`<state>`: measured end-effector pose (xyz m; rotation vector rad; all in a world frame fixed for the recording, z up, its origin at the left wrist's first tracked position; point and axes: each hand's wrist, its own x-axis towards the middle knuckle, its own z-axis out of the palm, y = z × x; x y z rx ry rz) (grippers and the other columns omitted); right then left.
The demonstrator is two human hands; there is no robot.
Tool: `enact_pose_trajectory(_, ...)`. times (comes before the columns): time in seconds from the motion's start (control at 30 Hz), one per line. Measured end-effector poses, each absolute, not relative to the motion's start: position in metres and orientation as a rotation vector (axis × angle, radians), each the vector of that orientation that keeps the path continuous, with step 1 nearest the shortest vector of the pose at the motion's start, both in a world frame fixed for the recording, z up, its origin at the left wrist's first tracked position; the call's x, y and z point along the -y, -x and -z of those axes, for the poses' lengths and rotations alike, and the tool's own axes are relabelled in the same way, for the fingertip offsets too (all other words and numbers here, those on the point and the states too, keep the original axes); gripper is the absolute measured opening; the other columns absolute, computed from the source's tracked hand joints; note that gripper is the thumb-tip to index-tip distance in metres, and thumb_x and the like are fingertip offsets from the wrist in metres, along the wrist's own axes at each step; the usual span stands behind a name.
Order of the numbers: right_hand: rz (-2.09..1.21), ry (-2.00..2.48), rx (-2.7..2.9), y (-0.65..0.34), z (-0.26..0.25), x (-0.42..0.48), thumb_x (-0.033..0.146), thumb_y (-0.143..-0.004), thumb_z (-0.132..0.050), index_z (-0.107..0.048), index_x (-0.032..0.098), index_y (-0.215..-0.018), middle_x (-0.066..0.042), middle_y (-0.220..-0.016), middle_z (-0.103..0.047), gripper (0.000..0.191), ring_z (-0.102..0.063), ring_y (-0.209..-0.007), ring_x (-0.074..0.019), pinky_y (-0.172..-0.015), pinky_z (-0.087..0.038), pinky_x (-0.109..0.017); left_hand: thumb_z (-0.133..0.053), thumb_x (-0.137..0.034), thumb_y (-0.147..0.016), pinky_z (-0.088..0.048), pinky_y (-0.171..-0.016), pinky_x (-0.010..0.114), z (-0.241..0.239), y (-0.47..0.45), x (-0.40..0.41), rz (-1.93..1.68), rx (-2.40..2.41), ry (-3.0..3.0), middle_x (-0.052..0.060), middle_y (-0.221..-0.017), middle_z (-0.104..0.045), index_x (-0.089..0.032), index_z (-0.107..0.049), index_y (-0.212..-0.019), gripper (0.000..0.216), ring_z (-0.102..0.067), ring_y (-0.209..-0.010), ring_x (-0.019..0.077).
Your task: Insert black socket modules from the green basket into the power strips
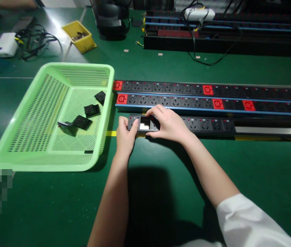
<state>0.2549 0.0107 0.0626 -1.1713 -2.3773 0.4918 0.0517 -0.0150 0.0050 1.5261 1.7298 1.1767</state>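
Note:
A long black power strip [207, 125] lies across the green table [160, 178] right in front of me. Both my hands are on its left end. My left hand [125, 135] grips that end, thumb pressed on top beside a small module with a pale window [144, 124]. My right hand [168, 124] curls its fingers over the same module from the right and presses it into the strip. Two more black power strips [186, 94] with red sockets lie side by side just behind.
A light green mesh basket [57, 116] with several small black parts stands to the left. A yellow bin [79, 36], a white box and tangled cables [32, 39] sit at the back left. More black strips [225, 31] lie along the far edge.

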Motion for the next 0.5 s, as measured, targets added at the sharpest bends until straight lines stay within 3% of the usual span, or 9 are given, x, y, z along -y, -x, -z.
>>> enact_pose_trajectory(0.1, -0.531, 1.162, 2.365, -0.2553, -0.063, -0.0108, 0.036, -0.076, -0.08, -0.053, 0.023, -0.12, -0.008, -0.12, -0.063, 0.054, -0.063, -0.106, -0.0275, -0.085, -0.049, -0.039, -0.063, -0.053, -0.089, -0.032, -0.063, 0.027, -0.0095, -0.0462, 0.0133, -1.151, -1.662, -1.522, -0.004, -0.072, -0.031, -0.022, -0.034, -0.077, 0.044, -0.035, -0.064, 0.012)
enact_pose_trajectory(0.33, -0.475, 1.126, 2.402, -0.254, -0.0631, -0.0079, 0.034, -0.078, -0.078, -0.05, 0.022, -0.129, -0.011, -0.13, -0.062, 0.059, -0.06, -0.119, -0.0297, -0.093, -0.047, -0.041, -0.049, -0.045, -0.098, -0.035, -0.066, 0.028, -0.0136, -0.051, 0.0146, -1.068, -1.449, -1.613, -0.001, -0.072, -0.048, -0.02, -0.049, -0.075, 0.035, -0.045, -0.07, 0.0143)
enact_pose_trajectory(0.5, -0.403, 1.049, 2.494, -0.2518, -0.0648, -0.0057, 0.03, -0.084, -0.074, -0.043, 0.022, -0.143, -0.013, -0.145, -0.055, 0.067, -0.053, -0.129, -0.0317, -0.099, -0.044, -0.044, -0.05, -0.046, -0.098, -0.038, -0.07, 0.029, -0.0122, -0.0532, 0.0132, -1.118, -1.497, -1.595, 0.001, -0.073, -0.051, -0.019, -0.05, -0.071, 0.037, -0.048, -0.073, 0.0158)
